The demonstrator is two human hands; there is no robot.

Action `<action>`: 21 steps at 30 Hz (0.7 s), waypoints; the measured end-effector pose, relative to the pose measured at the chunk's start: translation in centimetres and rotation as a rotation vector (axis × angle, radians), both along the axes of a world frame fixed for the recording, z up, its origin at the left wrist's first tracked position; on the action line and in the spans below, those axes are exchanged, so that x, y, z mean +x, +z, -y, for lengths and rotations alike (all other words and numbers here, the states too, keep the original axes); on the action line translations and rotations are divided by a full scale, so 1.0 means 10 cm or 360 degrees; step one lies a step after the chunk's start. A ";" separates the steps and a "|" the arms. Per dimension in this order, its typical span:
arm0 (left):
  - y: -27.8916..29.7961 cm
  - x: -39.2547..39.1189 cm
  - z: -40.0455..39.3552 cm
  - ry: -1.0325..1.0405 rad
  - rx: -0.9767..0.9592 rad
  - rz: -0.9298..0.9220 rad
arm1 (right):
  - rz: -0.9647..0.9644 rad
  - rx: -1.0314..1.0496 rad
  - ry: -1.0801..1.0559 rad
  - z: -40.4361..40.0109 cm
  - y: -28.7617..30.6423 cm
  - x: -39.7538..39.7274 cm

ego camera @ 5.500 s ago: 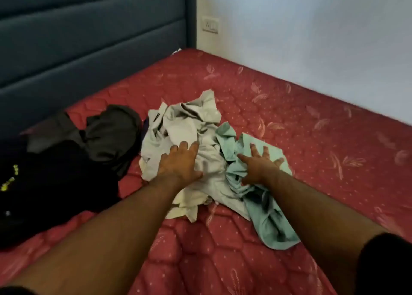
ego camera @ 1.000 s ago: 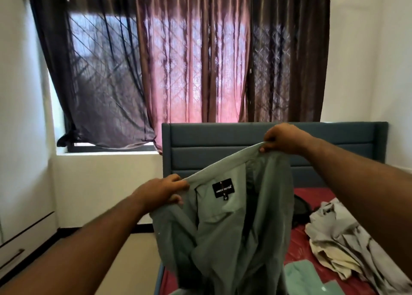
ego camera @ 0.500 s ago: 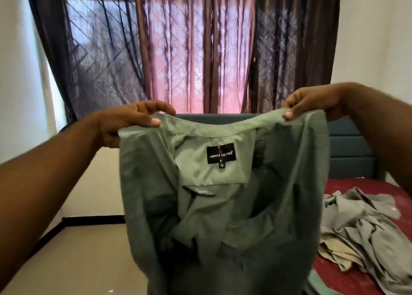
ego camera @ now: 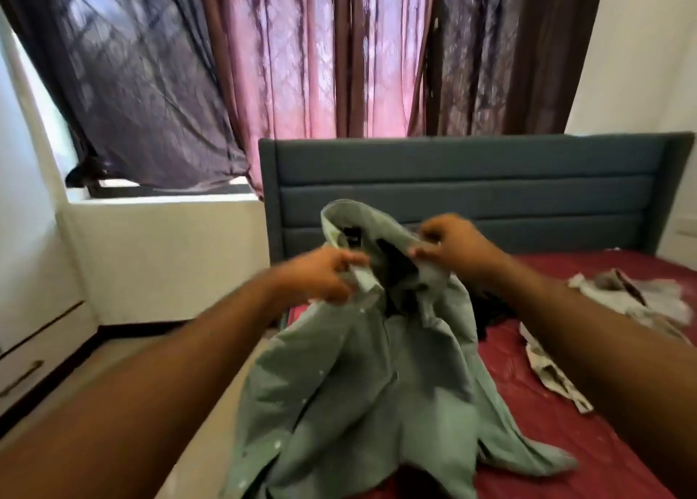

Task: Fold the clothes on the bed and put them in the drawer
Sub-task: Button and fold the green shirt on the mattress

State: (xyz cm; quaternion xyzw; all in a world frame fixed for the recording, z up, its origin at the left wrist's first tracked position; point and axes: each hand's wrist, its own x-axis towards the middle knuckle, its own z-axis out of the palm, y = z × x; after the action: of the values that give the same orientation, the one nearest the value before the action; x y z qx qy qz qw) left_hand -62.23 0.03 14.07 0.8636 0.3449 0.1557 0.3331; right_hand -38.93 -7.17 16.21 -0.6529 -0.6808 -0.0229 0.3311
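Note:
A pale green shirt (ego camera: 377,385) with a black neck label hangs in front of me, its lower part draping onto the red mattress (ego camera: 558,430). My left hand (ego camera: 320,276) pinches the shirt's front edge near the collar. My right hand (ego camera: 452,249) grips the collar on the other side, close to the left hand. A crumpled grey and cream pile of clothes (ego camera: 637,294) lies on the mattress to the right. Dark clothes (ego camera: 490,310) show behind the shirt.
A blue padded headboard (ego camera: 471,189) stands behind the bed, with dark and pink curtains (ego camera: 301,64) above it. White drawers with a handle (ego camera: 22,370) are at the lower left by the floor. Tan floor (ego camera: 181,404) lies left of the bed.
Both hands have dropped from head height and come close together at the collar. The shirt has come down with them and now drapes onto the mattress. The view has tilted down.

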 end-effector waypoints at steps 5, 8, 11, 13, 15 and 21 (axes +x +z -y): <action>-1.75 0.06 0.28 0.0288 0.0754 -0.0680 | -0.0692 -0.0701 -0.0094 0.40 -2.08 0.12; -2.35 -0.04 0.36 0.0176 0.1182 -0.0989 | -0.0899 -0.0558 -0.0351 0.70 -2.87 0.02; -2.74 -0.09 0.37 -0.0442 0.1590 -0.1119 | -0.0911 -0.0537 -0.0480 1.01 -3.26 -0.03; -2.89 -0.10 0.43 -0.1104 0.1532 -0.1425 | -0.0808 -0.0785 -0.0345 1.15 -3.37 -0.03; -2.93 -0.10 0.50 -0.1277 0.1313 -0.1800 | -0.0734 -0.0957 -0.0301 1.18 -3.37 -0.03; -3.13 -0.24 0.45 -0.0632 0.1181 -0.1598 | -0.0479 -0.0877 -0.0676 1.12 -3.44 -0.01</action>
State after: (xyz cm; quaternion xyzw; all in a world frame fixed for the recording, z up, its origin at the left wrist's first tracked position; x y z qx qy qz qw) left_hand -64.64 -4.46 -17.20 0.9362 0.2159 -0.2222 -0.1662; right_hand -38.99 -18.35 -18.24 -0.8401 -0.4547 0.1891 0.2274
